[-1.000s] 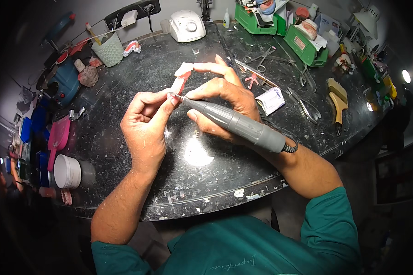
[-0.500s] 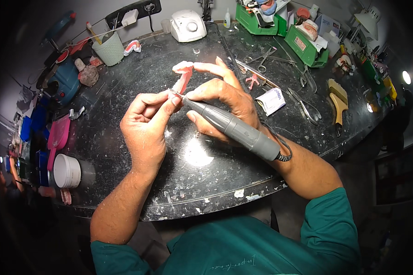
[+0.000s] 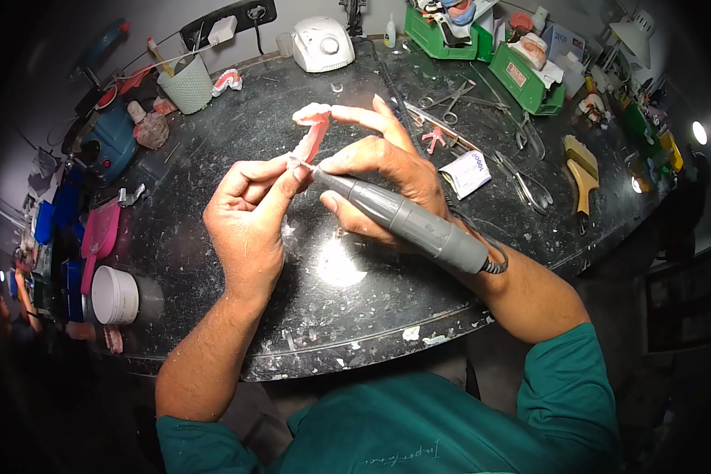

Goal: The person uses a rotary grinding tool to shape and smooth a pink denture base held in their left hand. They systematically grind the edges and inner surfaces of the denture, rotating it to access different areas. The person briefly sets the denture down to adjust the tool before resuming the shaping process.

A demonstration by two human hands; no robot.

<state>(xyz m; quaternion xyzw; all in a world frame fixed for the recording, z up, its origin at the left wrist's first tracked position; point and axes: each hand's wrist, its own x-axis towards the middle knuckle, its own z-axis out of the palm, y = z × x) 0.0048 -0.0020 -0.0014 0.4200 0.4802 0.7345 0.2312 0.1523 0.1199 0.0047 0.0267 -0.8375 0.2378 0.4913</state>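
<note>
Between the thumb and fingers of my left hand (image 3: pixel 249 201) is the near end of a pink denture base (image 3: pixel 311 141), its far end pointing away from me. My right hand (image 3: pixel 395 174) grips a grey rotary handpiece (image 3: pixel 407 221) like a pen, with its cord trailing over my forearm. The thin bur at the handpiece's tip meets the denture base beside my left thumb. One fingertip of the right hand reaches the far end of the denture base. Where exactly the bur touches is partly hidden by the left fingers.
A white control box (image 3: pixel 324 45) stands at the back. Scissors (image 3: pixel 452 107), pliers (image 3: pixel 525 183) and a brush (image 3: pixel 582 180) lie to the right, below green bins (image 3: pixel 529 79). On the left are a white tub (image 3: pixel 115 295), a pink dustpan (image 3: pixel 100 237) and a pale cup (image 3: pixel 188 85).
Both hands have shifted very slightly left, with the denture base and the handpiece. Both grips look the same.
</note>
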